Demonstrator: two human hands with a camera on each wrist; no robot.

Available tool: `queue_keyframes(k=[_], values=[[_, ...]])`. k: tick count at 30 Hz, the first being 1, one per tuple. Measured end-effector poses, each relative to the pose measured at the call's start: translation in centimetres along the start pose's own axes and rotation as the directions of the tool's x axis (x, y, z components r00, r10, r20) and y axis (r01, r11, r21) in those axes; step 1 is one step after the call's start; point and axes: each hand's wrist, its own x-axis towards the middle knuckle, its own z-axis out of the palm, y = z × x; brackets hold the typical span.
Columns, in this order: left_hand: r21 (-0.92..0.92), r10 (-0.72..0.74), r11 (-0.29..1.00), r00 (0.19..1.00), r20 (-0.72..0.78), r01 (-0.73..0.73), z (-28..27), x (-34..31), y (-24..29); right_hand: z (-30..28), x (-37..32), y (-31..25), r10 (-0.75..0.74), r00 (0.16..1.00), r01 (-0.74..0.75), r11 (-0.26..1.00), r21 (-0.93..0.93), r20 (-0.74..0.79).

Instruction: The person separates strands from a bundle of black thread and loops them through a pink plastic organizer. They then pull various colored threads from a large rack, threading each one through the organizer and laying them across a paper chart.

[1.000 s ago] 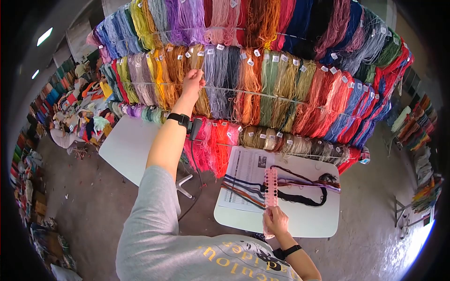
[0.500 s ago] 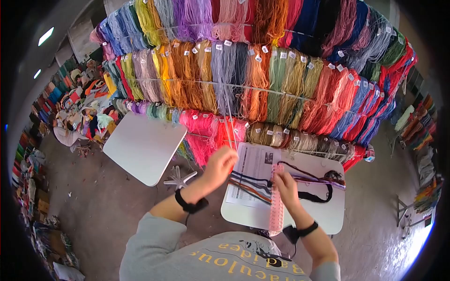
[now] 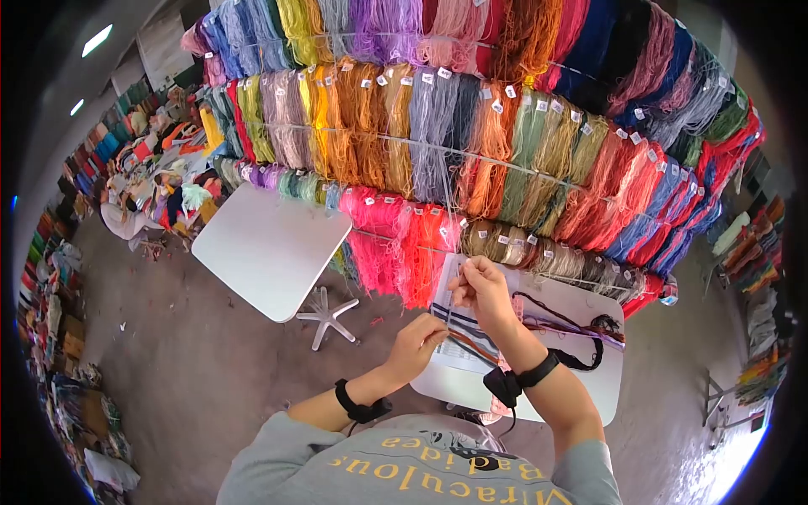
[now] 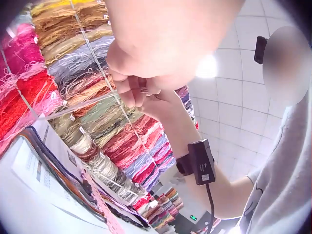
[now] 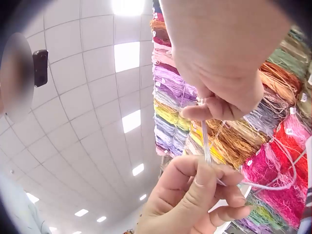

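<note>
A thin pale grey-lilac thread strand [image 5: 205, 141] runs taut between my two hands. My left hand [image 3: 418, 345] pinches it between thumb and fingers, just left of the table's papers. Farther forward, my right hand [image 3: 486, 295] pinches the strand's other part with curled fingers. In the right wrist view a loose loop of the strand curves out beside the left hand [image 5: 187, 195]. Below the hands, a pink perforated strip [image 4: 100, 200] lies on the white table, with dark blue, brown and black threads [image 4: 63, 180] through it. The right forearm partly hides this strip in the head view.
Ahead stands a tiered rack of labelled thread hanks [image 3: 438, 109] in many colours. A printed sheet [image 3: 446, 358] lies under the threads on the white table [image 3: 589, 396]. Another white table [image 3: 269, 252] stands left, with a chair base [image 3: 324, 316] beside it.
My left hand has come down from the rack to above the table, drawing out the grey-lilac strand. The right hand has let go of the pink strip and now pinches the strand.
</note>
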Motion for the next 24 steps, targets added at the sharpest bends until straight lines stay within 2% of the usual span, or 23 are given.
queue_keyframes(k=[7, 10, 12, 13, 15, 16, 19, 21, 22, 23, 24], values=[[-0.002, -0.017, 1.0, 1.0, 0.001, 0.017, -0.2, 0.1, -0.6, -0.5, 0.3, 0.4, -0.061, 0.998, 0.062, 0.995, -0.076, 0.018], [0.057, 0.038, 0.998, 0.999, -0.009, -0.037, 0.0, 0.2, 0.3, 0.2, 0.1, -0.7, -0.05, 0.999, 0.049, 0.989, -0.141, -0.003], [0.175, 0.097, 0.978, 0.991, 0.09, -0.111, 0.3, 0.0, 0.8, 0.0, 0.2, -1.9, 0.015, 0.996, 0.003, 0.975, -0.222, 0.083], [0.176, 0.098, 0.978, 0.991, 0.089, -0.113, 0.7, -0.3, 0.8, -0.3, 0.5, -2.1, 0.019, 0.997, -0.005, 0.985, -0.172, 0.08], [0.189, 0.247, 0.931, 0.921, 0.303, -0.312, 1.7, -1.3, 0.7, -1.6, 0.2, -2.9, 0.022, 0.996, -0.006, 0.981, -0.194, 0.084], [0.189, 0.249, 0.931, 0.92, 0.302, -0.314, 2.1, -1.6, 0.5, -2.0, 0.1, -3.5, 0.026, 0.996, -0.007, 0.976, -0.217, 0.087], [0.092, 0.242, 0.936, 0.81, 0.533, -0.341, 2.6, -1.2, -0.4, -4.4, -2.9, -3.2, 0.009, 1.0, -0.015, 0.948, -0.317, -0.021], [0.156, 0.166, 0.944, 0.824, 0.542, -0.292, 1.9, 1.2, -1.4, -6.9, -5.3, -3.2, -0.022, 0.993, -0.025, 0.925, -0.379, -0.119], [0.199, -0.006, 0.973, 0.841, 0.541, -0.121, 1.0, 3.5, -1.7, -8.2, -6.8, -3.4, -0.024, 0.984, -0.048, 0.919, -0.392, -0.176], [0.278, -0.003, 0.951, 0.897, 0.441, -0.134, 0.3, 5.7, -3.0, -9.9, -8.2, -3.2, -0.023, 0.978, -0.058, 0.925, -0.375, -0.208], [0.323, -0.052, 0.944, 0.943, 0.328, -0.06, -0.6, 8.7, -4.9, -11.6, -9.8, -3.0, -0.022, 0.971, -0.067, 0.931, -0.358, -0.239]])
